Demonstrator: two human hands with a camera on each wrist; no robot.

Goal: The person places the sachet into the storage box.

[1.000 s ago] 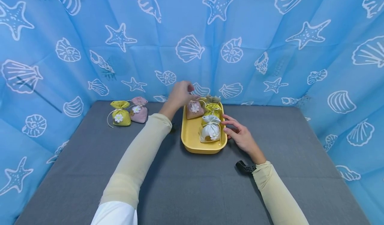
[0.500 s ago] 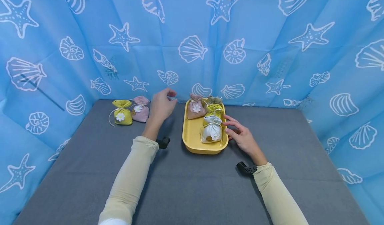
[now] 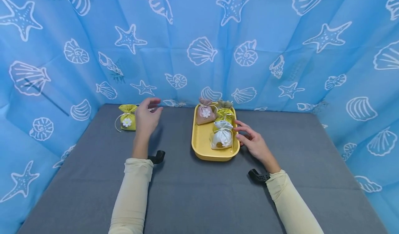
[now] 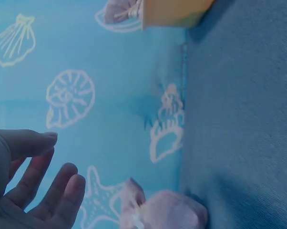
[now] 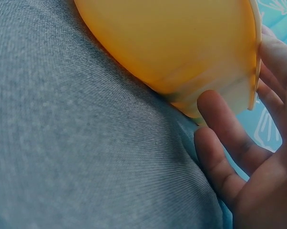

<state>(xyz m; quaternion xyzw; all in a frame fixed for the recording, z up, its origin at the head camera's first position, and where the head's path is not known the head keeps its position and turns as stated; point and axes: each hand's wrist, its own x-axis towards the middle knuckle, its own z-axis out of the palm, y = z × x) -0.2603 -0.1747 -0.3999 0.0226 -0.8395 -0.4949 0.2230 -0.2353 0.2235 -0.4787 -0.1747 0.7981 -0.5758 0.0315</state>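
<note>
A: What is the left hand (image 3: 147,119) doing?
B: It hovers left of centre in the head view, its fingers loosely bent and holding nothing. The pink pouch (image 4: 172,210) is nearest; from the head view the hand mostly covers it, but the left wrist view shows it at the bottom, apart from the fingertips.
A: And the right hand (image 3: 255,145)?
B: Just right of centre, fingers spread and relaxed against the right side of the tray (image 3: 202,142). I can't tell how firmly they press.
A: What's in the tray?
B: Four pouches: brownish pink (image 3: 205,114) at its upper left, then down its right side grey-green (image 3: 225,104), yellow (image 3: 229,114) and white (image 3: 222,139).
A: Anything else?
B: A second yellow pouch (image 3: 125,115), with a white flower, stands on the grey table (image 3: 193,196), left of the left hand. A blue shell-print curtain (image 3: 174,29) fills the top.
</note>
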